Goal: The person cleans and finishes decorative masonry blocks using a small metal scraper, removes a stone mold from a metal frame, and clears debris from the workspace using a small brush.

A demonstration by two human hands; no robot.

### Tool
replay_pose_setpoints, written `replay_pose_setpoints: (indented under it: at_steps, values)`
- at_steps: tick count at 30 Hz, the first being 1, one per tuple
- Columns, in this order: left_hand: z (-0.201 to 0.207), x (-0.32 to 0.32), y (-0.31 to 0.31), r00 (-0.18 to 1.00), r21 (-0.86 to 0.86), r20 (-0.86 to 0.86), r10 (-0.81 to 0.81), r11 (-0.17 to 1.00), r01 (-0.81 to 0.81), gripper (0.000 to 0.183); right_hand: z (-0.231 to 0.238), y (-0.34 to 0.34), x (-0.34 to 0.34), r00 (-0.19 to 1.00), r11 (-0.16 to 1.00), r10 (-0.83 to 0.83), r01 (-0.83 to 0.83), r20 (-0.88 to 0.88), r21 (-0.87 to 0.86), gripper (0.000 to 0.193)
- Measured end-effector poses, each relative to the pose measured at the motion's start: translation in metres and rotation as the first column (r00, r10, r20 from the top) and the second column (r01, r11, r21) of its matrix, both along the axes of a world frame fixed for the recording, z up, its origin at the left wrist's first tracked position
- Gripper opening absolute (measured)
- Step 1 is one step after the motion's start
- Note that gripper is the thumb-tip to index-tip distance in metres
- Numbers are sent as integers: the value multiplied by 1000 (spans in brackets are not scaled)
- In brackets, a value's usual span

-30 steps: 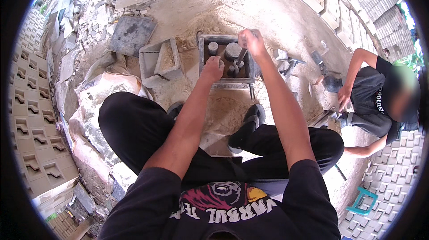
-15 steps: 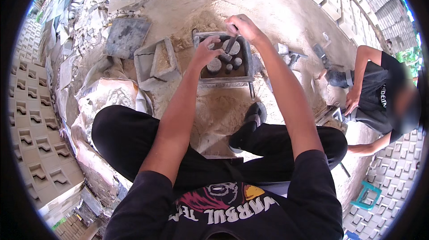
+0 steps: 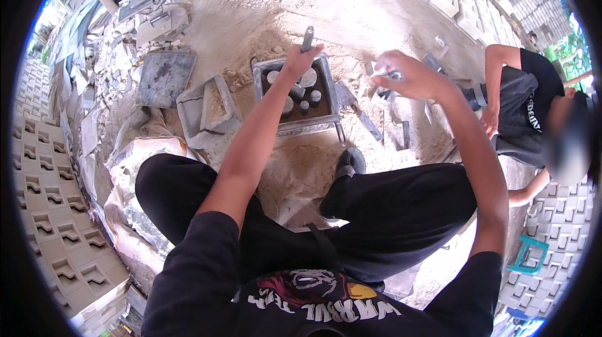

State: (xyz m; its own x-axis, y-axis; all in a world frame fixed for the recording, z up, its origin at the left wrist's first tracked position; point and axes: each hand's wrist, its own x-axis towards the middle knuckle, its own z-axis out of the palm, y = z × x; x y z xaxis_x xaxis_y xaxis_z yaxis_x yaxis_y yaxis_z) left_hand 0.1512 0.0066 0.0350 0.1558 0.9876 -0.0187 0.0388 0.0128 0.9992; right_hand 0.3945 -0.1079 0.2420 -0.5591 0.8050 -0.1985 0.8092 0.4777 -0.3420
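Observation:
My left hand [image 3: 300, 62] is closed around a dark rod [image 3: 308, 39] above the far side of a box-shaped mould [image 3: 306, 126]. The rod's upper end sticks out past the fingers; the hand hides its lower part. Inside the mould stand several round grey cylinders of different widths, among them a wide pale-topped one [image 3: 308, 78] and a slim one [image 3: 315, 96]. Off to the right, my right hand [image 3: 411, 76] is over some small tools on the ground. Motion smears its fingers, and something shiny shows beside them that I cannot make out.
A flat trowel-like tool [image 3: 367, 122] lies right of the mould. On the left are a cracked box [image 3: 191, 117] with sand and a dark square slab [image 3: 166, 78]. A co-worker [image 3: 511, 108] sits at the right. Stacked pale blocks [image 3: 56, 205] line the left.
The dark rod has passed from my right hand to my left. My right hand has moved away from the mould to the right. The view has shifted a little.

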Motion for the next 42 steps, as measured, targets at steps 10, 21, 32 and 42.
replay_pose_setpoints:
  at_steps: [10,21,32,42]
  values:
    - [-7,16,-42,988,11,16,156,988,-157,53,-11,-7,87,902,929,-358,371,243,-8,59]
    - [21,30,-49,991,-60,135,-1,998,9,51,-28,-1,103,918,922,-342,369,203,-117,70]
    - [0,7,-67,998,9,-66,20,1000,-19,50,-37,-1,106,916,911,-368,390,162,-134,66]
    - [11,-21,-55,995,93,45,-89,992,85,37,-25,-1,89,933,935,-328,343,149,-91,68]
